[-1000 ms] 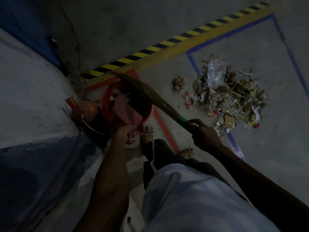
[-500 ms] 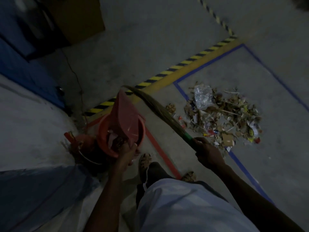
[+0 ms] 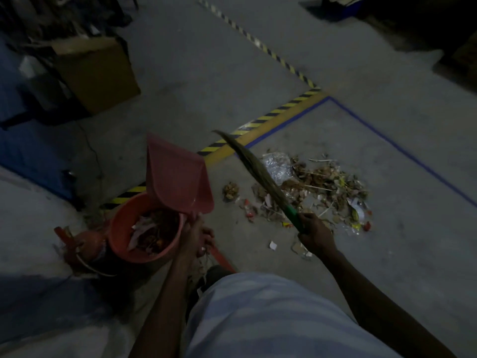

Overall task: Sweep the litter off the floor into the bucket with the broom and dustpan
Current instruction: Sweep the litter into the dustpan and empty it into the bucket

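Note:
A red dustpan (image 3: 176, 177) stands tilted up just above the far right rim of the orange bucket (image 3: 121, 228), which holds paper and leaf scraps. My left hand (image 3: 196, 233) grips the dustpan's handle beside the bucket. My right hand (image 3: 313, 233) grips the green handle of a grass broom (image 3: 254, 169), whose bristles point up and to the left over the floor. A pile of litter (image 3: 317, 189) with dry leaves, wrappers and clear plastic lies on the concrete inside a blue taped rectangle, behind the broom.
A cardboard box (image 3: 98, 71) stands at the back left. Yellow-black hazard tape (image 3: 271, 117) runs across the floor. A second orange object (image 3: 82, 241) lies left of the bucket. My foot (image 3: 206, 277) is by a red floor line.
The dustpan was tipped into the bucket, then my left hand raised it upright and clear of the rim. The broom swung right, away from the bucket. The view tilted up.

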Demonstrator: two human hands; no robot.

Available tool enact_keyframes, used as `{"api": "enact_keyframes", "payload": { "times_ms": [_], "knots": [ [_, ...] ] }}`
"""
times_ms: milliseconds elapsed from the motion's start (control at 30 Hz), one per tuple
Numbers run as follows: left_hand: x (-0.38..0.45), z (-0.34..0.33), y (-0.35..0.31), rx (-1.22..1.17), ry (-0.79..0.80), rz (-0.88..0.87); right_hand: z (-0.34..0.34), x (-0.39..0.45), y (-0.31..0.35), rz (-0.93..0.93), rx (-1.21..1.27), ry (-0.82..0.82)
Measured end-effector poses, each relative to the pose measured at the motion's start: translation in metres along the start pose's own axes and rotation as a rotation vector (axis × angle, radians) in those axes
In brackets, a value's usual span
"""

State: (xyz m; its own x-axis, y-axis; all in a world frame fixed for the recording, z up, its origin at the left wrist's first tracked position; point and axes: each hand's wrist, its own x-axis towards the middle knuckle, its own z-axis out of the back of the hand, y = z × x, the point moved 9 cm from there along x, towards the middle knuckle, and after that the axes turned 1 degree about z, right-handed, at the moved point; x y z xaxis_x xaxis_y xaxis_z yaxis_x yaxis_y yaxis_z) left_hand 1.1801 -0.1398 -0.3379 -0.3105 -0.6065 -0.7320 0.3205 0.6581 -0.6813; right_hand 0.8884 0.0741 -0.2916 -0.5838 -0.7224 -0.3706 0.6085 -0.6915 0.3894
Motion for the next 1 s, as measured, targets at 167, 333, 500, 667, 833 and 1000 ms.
{"api": "enact_keyframes", "payload": {
  "times_ms": [167, 333, 500, 667, 833, 1000],
  "knots": [
    [-0.044, -0.045, -0.008, -0.152, 0.05, -0.047, 0.015, -0.012, -0.027, -0.027, 0.076, -0.047],
    [-0.053, -0.077, -0.019, -0.106, 0.116, -0.03, 0.008, -0.009, -0.044, -0.028, 0.098, -0.025],
    [-0.04, -0.113, -0.039, -0.169, 0.209, -0.006, 0.008, -0.002, -0.056, -0.027, 0.106, -0.004],
    [-0.014, -0.143, -0.057, -0.219, 0.293, 0.053, 0.016, 0.015, -0.071, -0.115, 0.128, -0.018],
    [0.03, -0.167, -0.09, -0.223, 0.332, 0.106, 0.027, 0.057, -0.072, -0.167, 0.139, -0.039],
    [0.085, -0.17, -0.131, -0.22, 0.375, 0.189, 0.039, 0.108, -0.053, -0.222, 0.14, -0.047]
  ]
}}
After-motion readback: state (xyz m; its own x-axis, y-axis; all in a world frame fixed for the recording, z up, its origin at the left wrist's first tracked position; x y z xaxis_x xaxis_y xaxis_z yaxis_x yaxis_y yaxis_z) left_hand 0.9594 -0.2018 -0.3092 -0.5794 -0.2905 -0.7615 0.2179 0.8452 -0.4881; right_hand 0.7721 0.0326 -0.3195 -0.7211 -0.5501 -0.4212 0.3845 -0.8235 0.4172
